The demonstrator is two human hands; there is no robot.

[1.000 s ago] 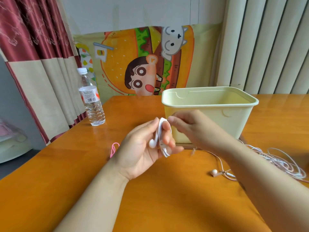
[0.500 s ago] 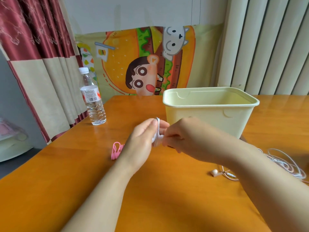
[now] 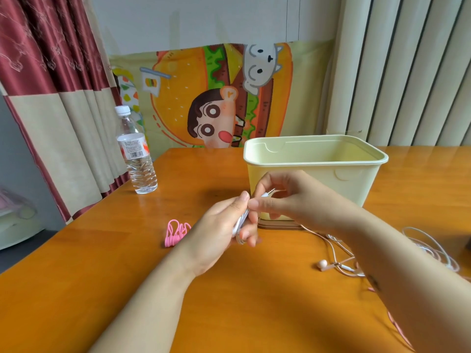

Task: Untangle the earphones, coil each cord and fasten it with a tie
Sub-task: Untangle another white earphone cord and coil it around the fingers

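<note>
My left hand (image 3: 224,225) holds a coiled white earphone cord (image 3: 241,220) between thumb and fingers, above the middle of the table. My right hand (image 3: 285,197) pinches the cord's plug end (image 3: 268,193) just above the coil, in front of the bin. A bundle of pink ties (image 3: 175,231) lies on the table left of my left hand. Tangled pink and white earphones (image 3: 339,263) lie on the table at the right, partly hidden under my right forearm.
A pale yellow plastic bin (image 3: 316,161) stands open behind my hands. A water bottle (image 3: 136,154) stands at the table's left edge by the curtain. The orange wooden table (image 3: 254,301) runs toward me.
My right hand has lifted from the coil and now pinches the plug end above it. My left hand has kept hold of the coil and turned slightly.
</note>
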